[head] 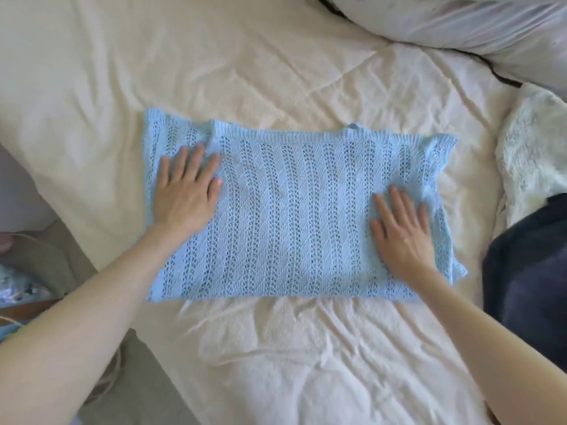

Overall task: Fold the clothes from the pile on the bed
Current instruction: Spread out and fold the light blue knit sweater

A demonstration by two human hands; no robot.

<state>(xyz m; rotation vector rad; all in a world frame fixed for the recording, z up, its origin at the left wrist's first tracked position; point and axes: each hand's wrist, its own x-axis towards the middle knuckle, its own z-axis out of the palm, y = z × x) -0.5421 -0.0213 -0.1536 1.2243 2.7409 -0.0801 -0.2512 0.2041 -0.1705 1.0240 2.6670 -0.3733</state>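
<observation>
A light blue openwork knit garment [294, 210] lies flat as a wide rectangle in the middle of the cream bed cover [276, 72]. My left hand [187, 188] lies flat on its left part with straight, spread fingers. On the garment's right part my right hand [402, 231] presses down the same way, fingers straight. Neither hand grips any fabric.
A dark navy garment [527, 271] lies at the bed's right edge, with a white fluffy textile [534, 148] behind it. Pale pillows [460, 23] sit at the top right. Left of the bed the floor shows a grey mat [46, 256] and some patterned cloth [18, 289].
</observation>
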